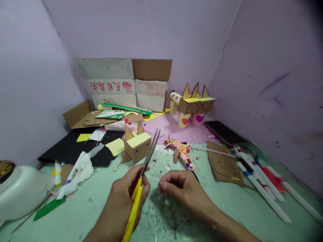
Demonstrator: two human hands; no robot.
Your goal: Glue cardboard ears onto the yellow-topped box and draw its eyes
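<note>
My left hand (pixel 126 195) is closed around yellow-handled scissors (pixel 142 174), whose blades point up and away, slightly apart. My right hand (pixel 180 186) rests on the green floor beside it, fingers curled into a pinch; what they hold, if anything, is too small to make out. Just beyond the scissor tips stands a small cardboard box head with pointed ears and a yellow top (pixel 137 144). A patterned glue gun (pixel 181 151) lies right of it.
An open carton (pixel 131 84) stands at the back wall with cardboard scraps and black paper (pixel 68 148). Cardboard animal figures (pixel 194 106), a phone (pixel 224 132), flat cardboard (pixel 223 164), rolled paper sticks (pixel 262 178) lie right. A white jug (pixel 22 191) sits left.
</note>
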